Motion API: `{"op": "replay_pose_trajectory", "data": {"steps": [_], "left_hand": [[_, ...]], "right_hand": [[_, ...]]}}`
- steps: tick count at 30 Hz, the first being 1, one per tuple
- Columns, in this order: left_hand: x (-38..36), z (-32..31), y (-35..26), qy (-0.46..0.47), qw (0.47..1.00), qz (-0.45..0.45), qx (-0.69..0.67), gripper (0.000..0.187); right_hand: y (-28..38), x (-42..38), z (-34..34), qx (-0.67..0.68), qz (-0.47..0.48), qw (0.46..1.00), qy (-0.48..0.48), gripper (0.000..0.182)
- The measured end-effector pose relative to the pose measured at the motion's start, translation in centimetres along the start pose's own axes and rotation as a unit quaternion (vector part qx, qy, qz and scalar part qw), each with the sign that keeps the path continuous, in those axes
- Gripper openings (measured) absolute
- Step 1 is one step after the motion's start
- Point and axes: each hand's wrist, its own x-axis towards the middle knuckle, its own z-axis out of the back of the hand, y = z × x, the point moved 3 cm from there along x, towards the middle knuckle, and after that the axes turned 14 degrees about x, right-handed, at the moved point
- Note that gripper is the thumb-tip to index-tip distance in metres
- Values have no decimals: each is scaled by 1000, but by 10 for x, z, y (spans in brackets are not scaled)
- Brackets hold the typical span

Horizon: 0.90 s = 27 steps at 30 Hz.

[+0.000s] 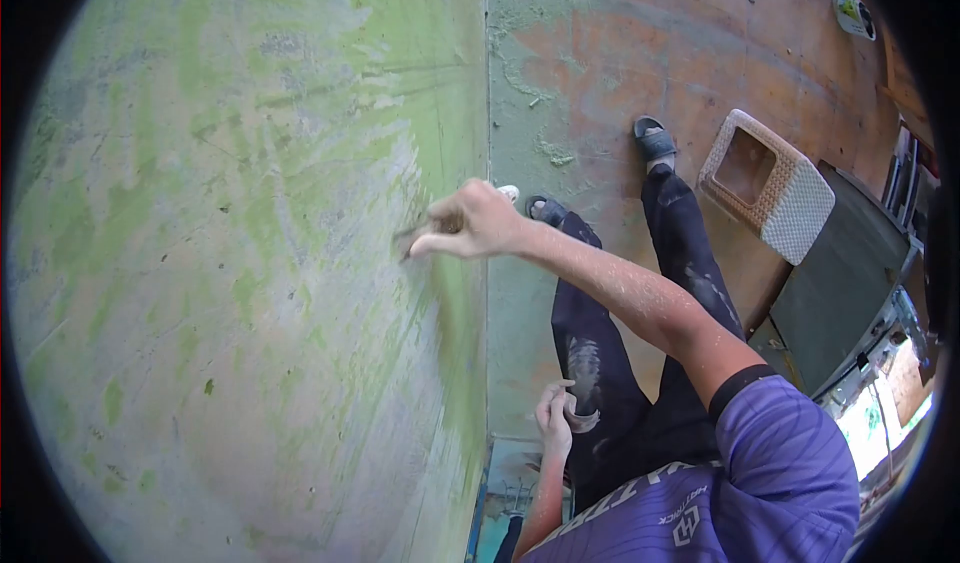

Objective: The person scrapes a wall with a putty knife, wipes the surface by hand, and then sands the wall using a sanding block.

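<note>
My right hand (478, 221) is raised at the green wall (250, 263), fingers curled in a pinch. A thin dark edge (405, 238) shows at the fingertips against the wall, too blurred to name. Around it the paint is worn into pale, streaky patches. Lower down, beside my left thigh, my left hand (553, 413) is closed around a pale, curved, sheet-like piece (580, 418), whose kind I cannot make out. White dust marks my forearm and dark trousers.
Green dust and flakes (550, 151) lie on the reddish floor (690, 33) along the wall. A woven plastic stool (797, 208) lies on its side to my right, near a dark grey panel (840, 273). A small white container (853, 18) stands farther off.
</note>
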Motion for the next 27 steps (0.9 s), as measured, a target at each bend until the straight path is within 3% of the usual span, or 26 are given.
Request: {"op": "replay_pose_trajectory", "data": {"steps": [5, 6, 9, 13, 16, 19, 20, 23, 27], "left_hand": [[-2, 16, 1, -12, 1000, -1, -9, 24], [0, 16, 4, -12, 1000, 2, -10, 24], [10, 9, 11, -17, 1000, 12, -9, 24], [4, 10, -6, -1, 1000, 2, -13, 24], [3, 8, -16, 0, 1000, -7, 17, 24], [13, 5, -2, 9, 1000, -12, 3, 24], [15, 3, -3, 10, 1000, 4, 26, 24], [13, 4, -8, 0, 999, -6, 32, 24], [6, 10, -15, 21, 999, -10, 26, 25]], "right_hand": [[-37, -1, 12, -23, -116, 993, 11, 57], [-9, -3, 1, 41, -101, 994, 23, 56], [38, -3, -16, -6, 31, 998, 49, 55], [-37, 3, 17, -31, -133, 990, 27, 57], [-38, 7, 30, -105, -149, 983, 20, 60], [8, -4, -9, -13, -2, 999, 40, 62], [8, -4, -12, -63, -13, 995, 78, 62], [-39, 5, 0, 36, -21, 999, 7, 63], [-54, 5, 22, -56, -134, 989, 25, 63]]}}
